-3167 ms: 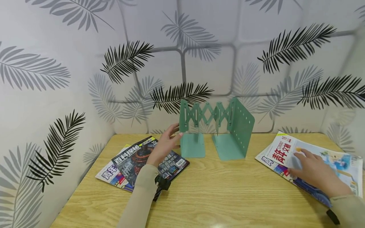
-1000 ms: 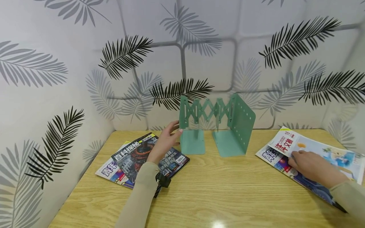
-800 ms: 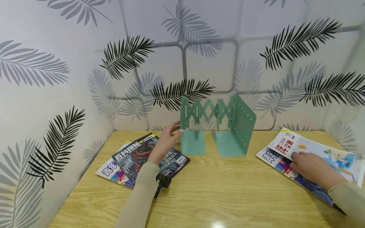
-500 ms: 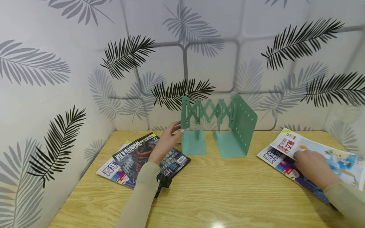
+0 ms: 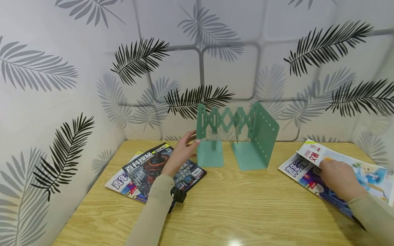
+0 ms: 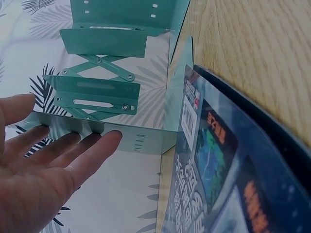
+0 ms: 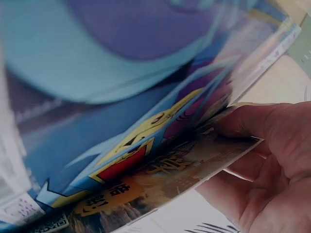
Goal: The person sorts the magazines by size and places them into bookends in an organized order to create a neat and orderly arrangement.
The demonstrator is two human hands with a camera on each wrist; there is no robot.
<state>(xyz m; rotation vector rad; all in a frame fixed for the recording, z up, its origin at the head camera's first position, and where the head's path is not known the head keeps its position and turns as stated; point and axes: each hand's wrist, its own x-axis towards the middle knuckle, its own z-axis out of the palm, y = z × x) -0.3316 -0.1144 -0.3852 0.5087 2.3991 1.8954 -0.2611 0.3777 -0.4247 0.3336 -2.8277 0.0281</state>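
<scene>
A green metal expandable bookend (image 5: 265, 136) with a scissor lattice stands upright on the table. My left hand (image 5: 182, 154) is at its left end panel; in the left wrist view the extended fingers (image 6: 99, 155) touch that panel, the thumb apart above its edge. At the right, my right hand (image 5: 341, 179) pinches the near edge of the upper magazine (image 5: 369, 174), whose left corner is bent up. In the right wrist view, the magazine's underside (image 7: 194, 167) lies between thumb and fingers. Beneath it lies a purple-blue magazine (image 5: 307, 181), partly covered.
Two overlapping magazines lie on the left, a dark one (image 5: 144, 164) on top of a lighter one (image 5: 118, 182), partly under my left forearm. The wooden table (image 5: 234, 205) meets a leaf-patterned wall (image 5: 227, 75) right behind the bookend.
My right hand has come down from above the right-hand stack, curled its fingers and gripped the upper magazine, lifting its edge slightly. The left hand stays at the bookend.
</scene>
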